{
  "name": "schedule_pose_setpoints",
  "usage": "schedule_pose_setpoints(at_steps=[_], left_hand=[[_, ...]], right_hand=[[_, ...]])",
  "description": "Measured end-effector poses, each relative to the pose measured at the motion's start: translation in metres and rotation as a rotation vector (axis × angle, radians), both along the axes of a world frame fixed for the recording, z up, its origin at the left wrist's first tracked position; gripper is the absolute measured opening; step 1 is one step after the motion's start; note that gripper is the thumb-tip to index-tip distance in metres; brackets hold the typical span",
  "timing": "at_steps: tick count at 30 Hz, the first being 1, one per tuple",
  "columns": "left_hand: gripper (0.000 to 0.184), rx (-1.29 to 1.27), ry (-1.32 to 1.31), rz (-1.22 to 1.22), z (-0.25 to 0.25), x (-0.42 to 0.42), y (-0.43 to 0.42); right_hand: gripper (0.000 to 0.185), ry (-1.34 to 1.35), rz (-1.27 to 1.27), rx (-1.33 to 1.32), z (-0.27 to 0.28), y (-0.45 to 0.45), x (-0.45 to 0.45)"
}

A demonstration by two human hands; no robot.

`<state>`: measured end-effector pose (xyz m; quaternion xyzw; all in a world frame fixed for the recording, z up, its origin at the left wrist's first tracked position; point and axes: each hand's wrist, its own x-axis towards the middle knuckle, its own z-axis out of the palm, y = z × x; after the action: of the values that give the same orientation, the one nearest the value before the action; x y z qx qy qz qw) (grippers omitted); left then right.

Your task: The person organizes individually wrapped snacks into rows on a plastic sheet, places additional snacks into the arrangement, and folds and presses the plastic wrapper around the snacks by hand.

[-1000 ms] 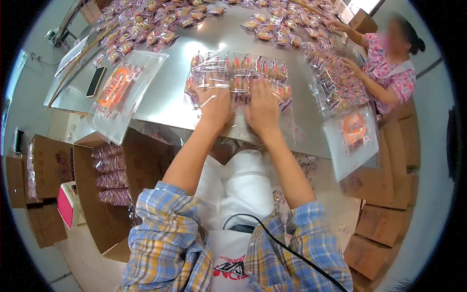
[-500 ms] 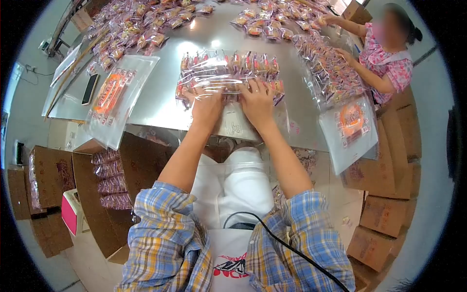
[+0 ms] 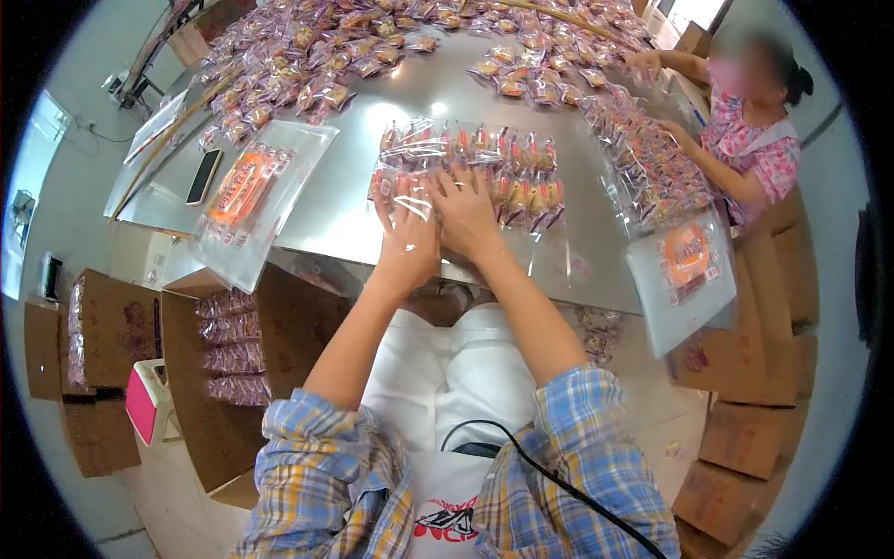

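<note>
Two rows of small wrapped pastries [image 3: 526,196] lie inside a clear plastic bag on the metal table [image 3: 326,214]. My left hand [image 3: 408,233], partly under the shiny film, rests at the near left of the rows with its fingers spread. Beside it, my right hand [image 3: 466,214] lies over the middle of the near row, fingers apart and pointing away from me. The two hands are close together. The bag's loose end hangs toward the table's near edge.
Loose wrapped pastries [image 3: 326,47] cover the far side. Flat printed bags [image 3: 247,191] and a phone [image 3: 204,177] lie left, more bags [image 3: 684,256] right. A co-worker [image 3: 750,130] reaches over packed rows [image 3: 643,158]. Cardboard boxes [image 3: 214,410] stand below on both sides.
My right hand has moved left, from the right part of the near row to beside my left hand. The near row's right part is now uncovered. The view has shifted slightly.
</note>
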<state>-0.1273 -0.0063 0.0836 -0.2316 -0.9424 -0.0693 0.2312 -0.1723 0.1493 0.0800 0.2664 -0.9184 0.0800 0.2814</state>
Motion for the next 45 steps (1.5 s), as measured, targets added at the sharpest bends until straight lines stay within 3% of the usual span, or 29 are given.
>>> schedule_pose_setpoints(at_steps=[1, 4, 6, 7, 8, 10, 11, 14, 17, 22, 23, 26, 28, 31, 36, 38, 41, 45], left_hand=[[0.057, -0.065, 0.079, 0.072, 0.021, 0.021, 0.001], [0.028, 0.171, -0.48, 0.112, 0.078, 0.071, -0.008], [0.014, 0.53, 0.105, -0.079, 0.072, 0.087, -0.017], [0.025, 0.502, 0.15, -0.037, 0.071, 0.089, -0.029], [0.055, 0.418, 0.07, 0.156, 0.068, 0.085, -0.038], [0.099, 0.413, -0.076, 0.293, 0.068, 0.068, -0.049], [0.123, 0.454, -0.293, 0.322, 0.049, 0.056, -0.063], [0.069, 0.575, -0.65, 0.349, 0.042, 0.035, -0.07], [0.039, 0.522, -0.441, 0.31, 0.038, 0.04, -0.063], [0.032, 0.717, -0.498, 0.295, 0.039, 0.065, -0.062], [0.033, 0.733, -0.472, 0.26, 0.032, 0.069, -0.063], [0.031, 0.792, -0.472, 0.24, 0.029, 0.076, -0.055], [0.027, 0.808, -0.51, 0.251, 0.031, 0.081, -0.049], [0.019, 0.84, -0.457, 0.199, 0.025, 0.084, -0.041], [0.026, 0.729, -0.461, 0.223, 0.029, 0.087, -0.045], [0.029, 0.726, -0.434, 0.217, 0.028, 0.09, -0.05], [0.028, 0.742, -0.435, 0.223, 0.024, 0.095, -0.05], [0.027, 0.767, -0.314, 0.189, 0.011, 0.092, -0.055]], right_hand=[[0.064, -0.015, 0.005, -0.037, 0.004, -0.004, 0.004], [0.058, -0.078, -0.053, 0.027, 0.028, -0.013, 0.014], [0.056, -0.082, -0.065, 0.024, 0.024, -0.021, 0.004], [0.053, -0.145, -0.07, 0.065, 0.026, -0.023, -0.002], [0.052, -0.06, -0.065, 0.036, 0.025, -0.026, -0.006], [0.05, 0.099, -0.041, -0.011, 0.019, -0.029, -0.008], [0.047, 0.141, -0.006, -0.028, 0.016, -0.03, -0.011], [0.048, 0.063, -0.025, 0.054, 0.015, -0.038, -0.009], [0.055, 0.105, -0.026, 0.081, 0.01, -0.039, -0.013], [0.057, -0.241, -0.086, -0.02, 0.007, -0.05, -0.01], [0.055, -0.114, -0.095, -0.01, -0.003, -0.05, -0.009], [0.06, -0.199, -0.072, -0.016, 0.004, -0.051, 0.0], [0.077, -0.202, -0.045, 0.053, 0.012, -0.052, 0.006], [0.074, -0.258, -0.023, 0.034, 0.019, -0.052, 0.012], [0.068, -0.098, -0.1, 0.005, -0.01, -0.063, -0.004], [0.068, -0.268, -0.055, -0.187, -0.005, -0.067, -0.008], [0.071, -0.09, -0.189, -0.008, 0.002, -0.075, -0.002], [0.069, -0.1, -0.057, -0.059, 0.007, -0.057, 0.008]])
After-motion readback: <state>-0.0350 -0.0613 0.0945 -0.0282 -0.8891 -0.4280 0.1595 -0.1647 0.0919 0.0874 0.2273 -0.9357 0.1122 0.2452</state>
